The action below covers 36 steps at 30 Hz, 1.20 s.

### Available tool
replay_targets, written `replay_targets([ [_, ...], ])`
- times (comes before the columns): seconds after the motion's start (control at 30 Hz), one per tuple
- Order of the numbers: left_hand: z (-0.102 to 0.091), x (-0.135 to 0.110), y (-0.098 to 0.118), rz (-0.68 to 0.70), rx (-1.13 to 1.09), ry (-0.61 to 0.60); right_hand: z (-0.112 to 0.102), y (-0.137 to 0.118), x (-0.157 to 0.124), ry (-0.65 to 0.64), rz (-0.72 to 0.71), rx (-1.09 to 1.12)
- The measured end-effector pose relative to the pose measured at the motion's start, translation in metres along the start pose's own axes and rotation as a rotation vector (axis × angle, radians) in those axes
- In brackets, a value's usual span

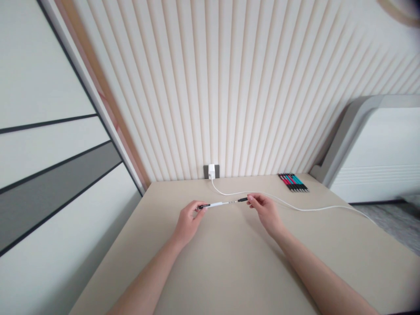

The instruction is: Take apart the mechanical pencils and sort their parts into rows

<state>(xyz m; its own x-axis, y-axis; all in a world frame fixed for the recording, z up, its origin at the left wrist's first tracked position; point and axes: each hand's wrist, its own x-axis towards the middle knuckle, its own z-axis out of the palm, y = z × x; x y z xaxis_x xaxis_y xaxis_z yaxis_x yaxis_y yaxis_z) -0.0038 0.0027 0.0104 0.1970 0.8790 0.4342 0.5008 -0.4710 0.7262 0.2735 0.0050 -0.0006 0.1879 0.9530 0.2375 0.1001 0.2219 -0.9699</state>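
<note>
Slim pen [216, 204], black-ended and pale between, in the pinch of left hand [189, 220] and right hand [266, 212]

bright diffuse light, faint shadows on the tabletop [210, 271], pen [216, 204] slightly blurry, dark right-hand corners, wide-angle stretching

Marks on pen [216, 204] too small to read. Socket plate [217, 171] partly hidden behind charger [211, 171]. Forearms [155, 271] cut off at bottom.

Likely a home bedroom — headboard [383, 140], ribbed wall [243, 87]
</note>
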Motion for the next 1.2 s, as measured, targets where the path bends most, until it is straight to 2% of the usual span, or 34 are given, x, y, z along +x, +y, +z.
replay_targets([
  [0.23, -0.001, 0.0, -0.001, 0.015, -0.012, -0.029, 0.006, -0.003, -0.003, -0.019, 0.002, 0.036],
  [0.7, 0.003, -0.003, 0.002, 0.043, -0.049, -0.118, 0.014, -0.002, -0.016, -0.274, 0.024, 0.063],
  [0.93, 0.001, -0.006, 0.005, 0.078, -0.104, -0.193, 0.012, -0.007, -0.016, -0.287, 0.057, 0.087],
  [1.2, 0.002, -0.005, 0.003, 0.122, -0.103, -0.111, 0.015, -0.01, -0.02, -0.299, 0.063, -0.08],
])
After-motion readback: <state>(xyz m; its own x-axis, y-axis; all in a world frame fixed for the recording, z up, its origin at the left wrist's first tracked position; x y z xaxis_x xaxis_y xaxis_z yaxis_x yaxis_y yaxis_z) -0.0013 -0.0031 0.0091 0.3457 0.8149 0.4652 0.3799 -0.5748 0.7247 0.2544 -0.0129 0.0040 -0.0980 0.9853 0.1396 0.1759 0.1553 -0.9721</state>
